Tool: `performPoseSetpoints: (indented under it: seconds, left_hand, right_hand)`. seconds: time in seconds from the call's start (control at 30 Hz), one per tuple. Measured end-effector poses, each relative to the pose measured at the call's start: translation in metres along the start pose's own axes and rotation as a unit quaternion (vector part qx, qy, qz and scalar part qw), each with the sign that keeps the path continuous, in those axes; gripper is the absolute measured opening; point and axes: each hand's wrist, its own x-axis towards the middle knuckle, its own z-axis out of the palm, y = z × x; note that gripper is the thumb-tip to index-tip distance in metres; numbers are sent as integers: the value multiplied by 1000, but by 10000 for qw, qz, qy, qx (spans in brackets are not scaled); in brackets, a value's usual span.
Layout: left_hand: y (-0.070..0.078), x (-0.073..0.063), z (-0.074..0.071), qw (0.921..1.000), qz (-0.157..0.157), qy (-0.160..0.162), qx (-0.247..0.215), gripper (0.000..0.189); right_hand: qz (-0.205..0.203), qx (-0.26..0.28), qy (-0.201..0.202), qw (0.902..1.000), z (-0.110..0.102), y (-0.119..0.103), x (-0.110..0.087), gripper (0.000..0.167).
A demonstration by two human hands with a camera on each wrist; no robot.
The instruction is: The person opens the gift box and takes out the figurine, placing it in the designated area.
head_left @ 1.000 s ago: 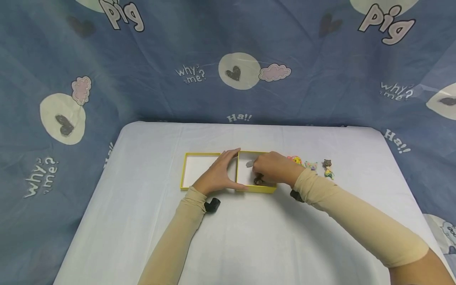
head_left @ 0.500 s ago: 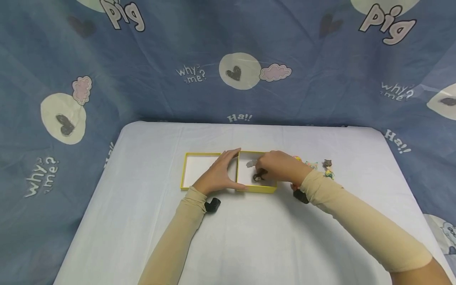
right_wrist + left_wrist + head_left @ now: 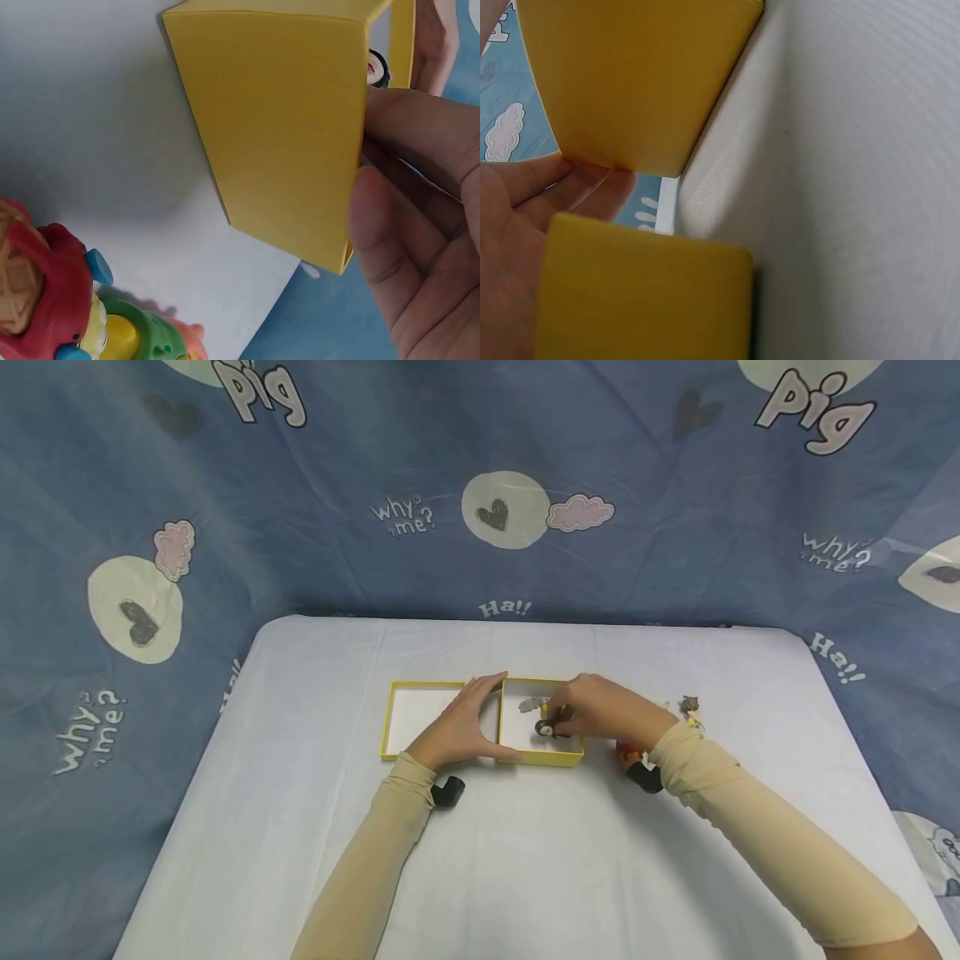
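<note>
In the head view, my left hand [image 3: 467,725] spans the left end of a yellow box [image 3: 546,760], thumb at the front rim and fingertips at the far corner. The left wrist view shows those fingers touching the box's [image 3: 641,82] outer wall. My right hand [image 3: 600,708] reaches over the box's right rim and pinches a small dark-haired figurine [image 3: 545,728] inside it. Part of its round head [image 3: 377,69] shows past the fingers in the right wrist view. A small grey piece [image 3: 531,703] lies farther back in the box, partly covered by my right hand.
A shallow yellow-rimmed tray [image 3: 385,722] with white inside lies left of the box. Right of it are several toy figures: a red one [image 3: 56,274], a green one [image 3: 146,330] and a brown-eared one [image 3: 690,706]. A white cloth [image 3: 495,877] covers the table.
My right hand has drawn slightly to the right, showing more of the figurine and the grey piece. The figurine has shifted a little toward the box's far side. My left hand stays put.
</note>
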Motion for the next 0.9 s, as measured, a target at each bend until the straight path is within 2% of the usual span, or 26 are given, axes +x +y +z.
performPoseSetpoints:
  seconds: [0.13,0.27,0.5,0.67,0.9]
  left_hand:
    - [-1,1,1,10000,23,6,-19,132]
    - [-1,2,1,10000,54,-11,-21,132]
    - [-1,2,1,10000,77,-30,-17,131]
    - [-1,2,1,10000,83,-6,-47,132]
    - [-2,2,2,10000,75,41,5,131]
  right_hand:
    - [108,346,153,9992,-5,0,-7,11]
    - [6,551,404,9977,-6,4,-13,12]
    - [-73,641,735,9952,-5,6,-22,14]
    - [78,650,987,9930,-1,10,-27,15]
    - [270,1177,1263,9846,3,13,-33,17]
